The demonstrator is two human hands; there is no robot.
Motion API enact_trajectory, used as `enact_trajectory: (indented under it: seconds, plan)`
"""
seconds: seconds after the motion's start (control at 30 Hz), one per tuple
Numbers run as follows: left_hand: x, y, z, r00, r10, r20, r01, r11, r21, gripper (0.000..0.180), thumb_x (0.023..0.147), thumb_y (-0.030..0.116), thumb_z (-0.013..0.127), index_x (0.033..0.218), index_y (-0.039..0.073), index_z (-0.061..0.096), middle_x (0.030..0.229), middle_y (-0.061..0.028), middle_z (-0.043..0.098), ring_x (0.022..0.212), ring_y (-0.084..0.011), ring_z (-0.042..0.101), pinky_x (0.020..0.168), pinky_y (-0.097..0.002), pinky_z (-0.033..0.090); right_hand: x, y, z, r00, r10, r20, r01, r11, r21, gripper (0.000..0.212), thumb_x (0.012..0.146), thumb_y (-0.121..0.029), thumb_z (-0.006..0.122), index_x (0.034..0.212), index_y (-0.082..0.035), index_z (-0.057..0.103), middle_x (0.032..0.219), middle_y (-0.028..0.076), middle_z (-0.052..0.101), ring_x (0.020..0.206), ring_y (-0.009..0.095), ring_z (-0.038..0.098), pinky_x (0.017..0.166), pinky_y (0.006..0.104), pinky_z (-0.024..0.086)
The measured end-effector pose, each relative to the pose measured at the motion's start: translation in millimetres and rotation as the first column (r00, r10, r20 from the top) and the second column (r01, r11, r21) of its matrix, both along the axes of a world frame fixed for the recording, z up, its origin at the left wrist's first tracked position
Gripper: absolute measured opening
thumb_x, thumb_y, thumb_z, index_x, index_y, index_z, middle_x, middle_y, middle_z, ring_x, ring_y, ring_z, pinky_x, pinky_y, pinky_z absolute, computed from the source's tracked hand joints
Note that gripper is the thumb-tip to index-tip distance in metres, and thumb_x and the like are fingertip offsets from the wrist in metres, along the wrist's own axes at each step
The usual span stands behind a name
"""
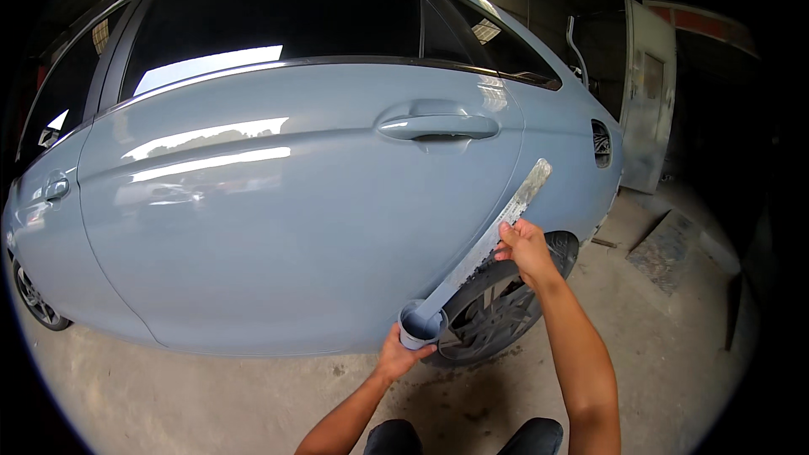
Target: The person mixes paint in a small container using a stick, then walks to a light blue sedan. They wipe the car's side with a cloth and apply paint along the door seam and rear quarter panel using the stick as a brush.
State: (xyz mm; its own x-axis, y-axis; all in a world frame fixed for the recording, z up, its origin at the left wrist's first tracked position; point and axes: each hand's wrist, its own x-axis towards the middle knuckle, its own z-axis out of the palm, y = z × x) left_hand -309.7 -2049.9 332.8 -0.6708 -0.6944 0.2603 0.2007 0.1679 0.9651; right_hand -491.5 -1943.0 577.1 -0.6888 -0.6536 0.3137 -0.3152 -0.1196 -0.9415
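My left hand [401, 357] is closed around a small cup [419, 339] with blue-grey paint inside. A long, flat stir stick [484, 246] leans up and to the right out of the cup, its lower end down in the paint. Dried paint smears cover the stick's upper part. My right hand [527, 250] pinches the stick around its middle, fingers closed on it. Both hands are in front of the rear wheel [491, 313] of a light blue-grey car, close to the lower edge of its rear door [278, 261].
The car's side fills the left and middle, with a door handle [438, 126] above my hands. An opening [601, 144] shows where the tail light sits. Behind on the right stand a pale metal door [649, 93] and a flat panel [666, 251] on the concrete floor [211, 396].
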Motion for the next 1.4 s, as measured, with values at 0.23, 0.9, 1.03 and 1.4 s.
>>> enact_trajectory:
  seconds: [0.23, 0.9, 1.03, 1.4]
  plan:
    - [7.6, 5.6, 40.8, 0.986, -0.040, -0.161, 0.029, 0.997, -0.071, 0.077, 0.062, 0.017, 0.088, 0.123, 0.002, 0.045, 0.117, -0.0110, 0.058, 0.108, -0.0201, 0.056, 0.093, -0.0336, 0.045, 68.7, 8.9, -10.2, 0.979, 0.086, -0.185, -0.088, 0.996, -0.001, 0.022, 0.093, -0.019, 0.060, 0.086, 0.001, 0.058, 0.071, 0.003, 0.060, 0.060, 0.010, 0.058, 0.052, 0.0237, 0.049]
    - [41.9, -28.8, 69.6, 0.987, 0.157, 0.036, -0.155, 0.986, -0.057, 0.071, 0.064, 0.025, 0.087, 0.118, 0.001, 0.046, 0.111, -0.0138, 0.062, 0.103, -0.0224, 0.059, 0.088, -0.0349, 0.048, 34.0, -64.7, 69.7, 0.994, 0.062, -0.084, -0.063, 0.998, -0.010, 0.019, 0.094, -0.018, 0.056, 0.085, -0.001, 0.059, 0.072, 0.002, 0.058, 0.060, 0.009, 0.053, 0.052, 0.0233, 0.047]
    - [28.1, -40.0, 44.8, 0.981, 0.191, -0.039, -0.194, 0.978, -0.077, 0.071, 0.065, 0.025, 0.087, 0.117, 0.001, 0.046, 0.110, -0.0136, 0.062, 0.102, -0.0223, 0.059, 0.088, -0.0353, 0.048, 31.8, -81.3, 86.5, 0.982, 0.156, -0.108, -0.151, 0.987, 0.047, 0.018, 0.094, -0.019, 0.056, 0.086, -0.002, 0.060, 0.075, 0.002, 0.058, 0.061, 0.009, 0.053, 0.054, 0.0227, 0.047]
    - [7.2, -39.3, 52.2, 0.935, 0.355, 0.001, -0.354, 0.934, -0.049, 0.074, 0.065, 0.027, 0.086, 0.121, 0.001, 0.045, 0.113, -0.0118, 0.060, 0.106, -0.0210, 0.057, 0.091, -0.0342, 0.046, 19.1, -125.3, 117.6, 0.901, 0.370, -0.228, -0.357, 0.929, 0.100, 0.020, 0.093, -0.019, 0.057, 0.084, -0.001, 0.060, 0.072, 0.003, 0.055, 0.061, 0.010, 0.053, 0.054, 0.0238, 0.047]
